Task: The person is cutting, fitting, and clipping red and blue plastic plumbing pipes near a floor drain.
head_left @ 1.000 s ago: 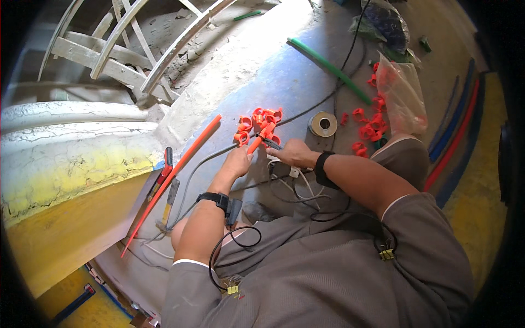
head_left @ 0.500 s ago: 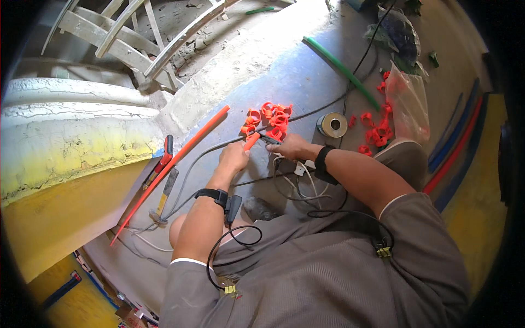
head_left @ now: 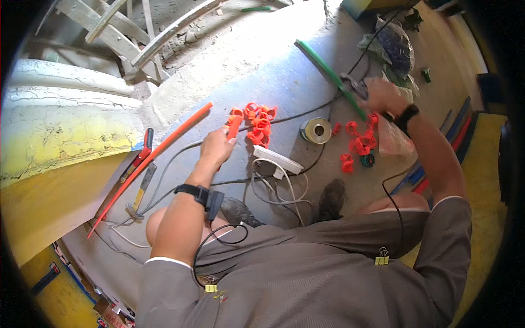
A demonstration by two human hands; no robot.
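Observation:
My left hand (head_left: 217, 146) is closed round a short orange pipe (head_left: 234, 128), whose upper end sticks out past the fingers. Just beyond it lies a pile of orange-red plastic pipe clips (head_left: 261, 123). Off to the right, my right hand (head_left: 384, 98) grips a dark-handled hand tool (head_left: 355, 86); motion blur hides its exact kind. That tool is over or beside the green pipe (head_left: 327, 66) on the floor; I cannot tell whether they touch. More orange-red clips (head_left: 361, 143) are scattered below my right hand, close to a clear plastic bag (head_left: 395, 141).
An open can (head_left: 316, 131) stands between the clip groups. A white power strip (head_left: 278, 158) and looped cables lie before my feet. To the left are a long orange pipe (head_left: 158, 156), a red-handled saw (head_left: 139, 156) and a hammer (head_left: 141, 192). Blue and red pipes (head_left: 459, 136) lie far right.
My right hand has swung right, away from the left hand and the short pipe, carrying the tool to the green pipe. The left hand keeps its hold. The view has shifted somewhat.

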